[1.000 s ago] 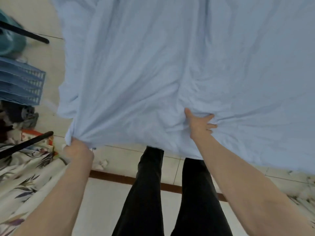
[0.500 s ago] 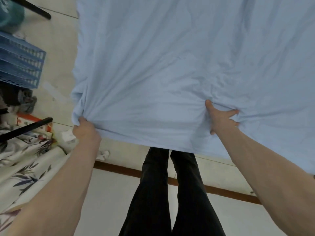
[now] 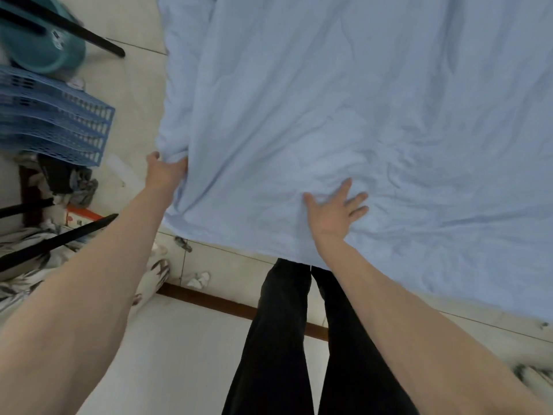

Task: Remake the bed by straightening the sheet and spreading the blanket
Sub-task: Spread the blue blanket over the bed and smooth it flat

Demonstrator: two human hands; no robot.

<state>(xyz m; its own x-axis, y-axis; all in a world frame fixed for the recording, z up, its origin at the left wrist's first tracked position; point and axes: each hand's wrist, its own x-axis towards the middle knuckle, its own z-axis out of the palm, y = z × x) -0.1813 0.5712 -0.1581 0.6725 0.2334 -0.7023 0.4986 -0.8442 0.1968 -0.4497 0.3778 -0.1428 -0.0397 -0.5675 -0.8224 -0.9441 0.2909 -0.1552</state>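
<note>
Pinching the sheet point(image 3: 344, 115) corner, left hand point(image 3: 164, 172) keeps it taut w/ fabric bunched in its fingers; right hand point(image 3: 335, 211) lies flat & unclenched near the sheet's near edge, prob. smoothing creases.

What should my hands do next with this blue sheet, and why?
Probably sweep the right hand outward to your right, flat across the light blue sheet, while the left hand grips the corner as an anchor. The right hand lies open with fingers spread on the cloth, and creases fan out around and beyond it, so a smoothing stroke seems the likeliest fix.
</note>
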